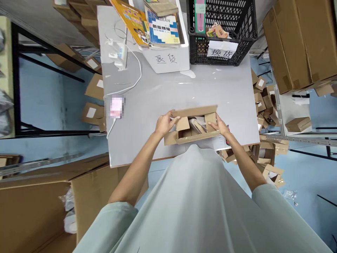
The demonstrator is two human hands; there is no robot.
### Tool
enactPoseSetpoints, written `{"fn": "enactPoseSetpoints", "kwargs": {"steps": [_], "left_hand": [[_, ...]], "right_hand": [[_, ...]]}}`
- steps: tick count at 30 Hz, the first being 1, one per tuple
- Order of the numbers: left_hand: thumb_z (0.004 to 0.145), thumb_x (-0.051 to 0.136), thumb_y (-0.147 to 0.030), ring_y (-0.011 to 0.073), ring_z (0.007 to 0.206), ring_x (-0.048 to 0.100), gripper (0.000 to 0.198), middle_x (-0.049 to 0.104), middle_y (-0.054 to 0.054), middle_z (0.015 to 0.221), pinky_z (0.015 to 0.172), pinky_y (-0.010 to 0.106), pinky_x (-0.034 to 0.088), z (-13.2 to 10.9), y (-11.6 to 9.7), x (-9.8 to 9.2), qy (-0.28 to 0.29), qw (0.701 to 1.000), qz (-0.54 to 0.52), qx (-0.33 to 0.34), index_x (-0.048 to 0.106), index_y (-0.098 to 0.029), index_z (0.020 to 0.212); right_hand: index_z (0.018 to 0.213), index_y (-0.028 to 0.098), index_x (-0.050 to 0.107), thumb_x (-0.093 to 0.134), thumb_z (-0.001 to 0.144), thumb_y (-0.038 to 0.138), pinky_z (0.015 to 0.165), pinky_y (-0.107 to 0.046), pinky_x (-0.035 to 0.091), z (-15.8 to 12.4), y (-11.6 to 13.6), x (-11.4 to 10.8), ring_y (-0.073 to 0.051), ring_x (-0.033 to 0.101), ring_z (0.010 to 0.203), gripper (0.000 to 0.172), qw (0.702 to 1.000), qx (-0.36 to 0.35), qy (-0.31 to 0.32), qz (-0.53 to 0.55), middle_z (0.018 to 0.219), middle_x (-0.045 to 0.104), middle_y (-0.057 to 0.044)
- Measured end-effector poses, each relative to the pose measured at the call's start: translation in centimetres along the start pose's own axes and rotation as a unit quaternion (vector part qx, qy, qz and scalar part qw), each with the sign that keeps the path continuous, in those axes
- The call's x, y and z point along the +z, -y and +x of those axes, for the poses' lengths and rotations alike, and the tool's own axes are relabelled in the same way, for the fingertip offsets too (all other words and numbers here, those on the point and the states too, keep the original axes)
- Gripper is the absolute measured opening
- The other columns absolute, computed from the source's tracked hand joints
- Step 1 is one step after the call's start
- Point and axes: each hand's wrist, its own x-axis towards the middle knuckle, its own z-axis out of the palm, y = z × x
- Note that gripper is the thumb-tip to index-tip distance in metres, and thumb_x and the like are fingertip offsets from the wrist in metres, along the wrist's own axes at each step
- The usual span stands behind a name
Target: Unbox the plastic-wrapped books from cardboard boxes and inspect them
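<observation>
A small cardboard box (196,138) with its flaps raised lies near the front edge of the grey table (155,95). My left hand (165,123) pinches its left end, thumb and fingers at the flap there. At the other end my right hand (221,126) grips the box, thumb over the right end flap and fingers round the outside. Inside sits a pale beige item (198,125), partly covered by the end flaps; its kind cannot be made out. Under my right wrist, a small red and dark thing (228,135) is mostly hidden.
A white bin (168,61) with books (163,30) and a black crate (196,49) stand at the table's back. A blurred-out pink device (116,107) on a white cable and a power strip (121,54) lie left. Cardboard boxes (292,45) surround the table.
</observation>
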Motion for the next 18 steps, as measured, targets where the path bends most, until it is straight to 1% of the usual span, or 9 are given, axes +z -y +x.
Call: {"fn": "enactPoseSetpoints", "kwargs": {"steps": [2,3,5,7,8,10,12,15,18], "left_hand": [[0.109,0.052,-0.052,0.0306,0.100,0.081,0.065,0.085,0.011,0.104,0.095,0.039,0.057,0.5,-0.2,0.2,-0.028,0.999,0.001,-0.034,0.053,-0.015,0.163],[0.110,0.052,-0.051,0.0320,0.105,0.080,0.068,0.085,0.013,0.107,0.097,0.040,0.057,0.8,-0.4,0.4,-0.048,0.998,0.007,-0.042,0.048,-0.014,0.167],[0.107,0.059,-0.046,0.0349,0.120,0.076,0.074,0.079,0.019,0.131,0.102,0.044,0.057,1.4,-1.0,0.7,-0.104,0.994,0.030,-0.030,0.040,-0.014,0.171],[0.107,0.061,-0.040,0.0365,0.137,0.066,0.065,0.064,0.023,0.155,0.110,0.048,0.053,1.8,-1.8,0.9,-0.163,0.984,0.068,0.025,0.048,-0.018,0.167],[0.108,0.059,-0.035,0.0365,0.141,0.061,0.054,0.060,0.022,0.159,0.114,0.050,0.051,1.8,-2.3,0.9,-0.172,0.979,0.089,0.065,0.056,-0.020,0.160],[0.109,0.053,-0.025,0.0361,0.142,0.057,0.037,0.064,0.019,0.154,0.118,0.055,0.048,1.4,-3.2,1.0,-0.136,0.970,0.125,0.156,0.071,-0.022,0.141],[0.107,0.053,-0.020,0.0362,0.140,0.058,0.032,0.070,0.018,0.143,0.117,0.058,0.048,0.4,-3.9,1.0,-0.056,0.959,0.141,0.239,0.078,-0.023,0.127],[0.106,0.059,-0.029,0.0384,0.154,0.050,0.030,0.065,0.018,0.152,0.122,0.060,0.046,-1.4,-4.7,1.0,0.041,0.940,0.153,0.302,0.082,-0.025,0.126],[0.101,0.068,-0.043,0.0411,0.168,0.033,0.034,0.049,0.015,0.173,0.133,0.060,0.035,-2.7,-5.3,0.9,0.098,0.935,0.166,0.297,0.084,-0.024,0.125]], "right_hand": [[0.180,0.023,0.021,0.073,0.098,0.063,0.120,-0.059,0.054,-0.1,0.3,0.0,-0.038,0.068,0.137,0.105,1.000,0.013,-0.005,-0.004,0.171,0.052,-0.022],[0.180,0.023,0.020,0.075,0.096,0.064,0.120,-0.060,0.054,-0.3,0.5,0.1,-0.039,0.066,0.141,0.109,1.000,0.020,-0.014,-0.014,0.173,0.047,-0.023],[0.180,0.018,0.019,0.077,0.095,0.065,0.123,-0.061,0.051,-0.9,1.1,0.3,-0.042,0.057,0.151,0.113,0.998,0.007,-0.043,-0.053,0.177,0.038,-0.026],[0.177,0.012,0.025,0.073,0.099,0.061,0.128,-0.061,0.045,-1.6,1.8,0.4,-0.043,0.044,0.161,0.105,0.991,-0.030,-0.076,-0.108,0.178,0.034,-0.029],[0.175,0.009,0.031,0.070,0.103,0.058,0.130,-0.062,0.043,-2.0,2.1,0.4,-0.043,0.041,0.163,0.095,0.985,-0.050,-0.088,-0.137,0.177,0.036,-0.030],[0.165,0.007,0.048,0.060,0.110,0.049,0.128,-0.063,0.042,-2.7,2.7,0.2,-0.043,0.045,0.159,0.070,0.975,-0.088,-0.086,-0.184,0.169,0.049,-0.031],[0.154,0.010,0.063,0.051,0.115,0.040,0.125,-0.060,0.046,-3.1,3.2,0.0,-0.039,0.054,0.151,0.050,0.967,-0.140,-0.035,-0.209,0.160,0.061,-0.027],[0.148,0.017,0.070,0.043,0.117,0.029,0.125,-0.053,0.047,-2.8,3.8,-0.3,-0.032,0.057,0.150,0.043,0.948,-0.226,0.083,-0.207,0.161,0.065,-0.017],[0.148,0.019,0.070,0.045,0.114,0.025,0.131,-0.050,0.041,-1.6,4.4,-0.1,-0.028,0.052,0.157,0.042,0.933,-0.259,0.159,-0.193,0.163,0.065,-0.012]]}}
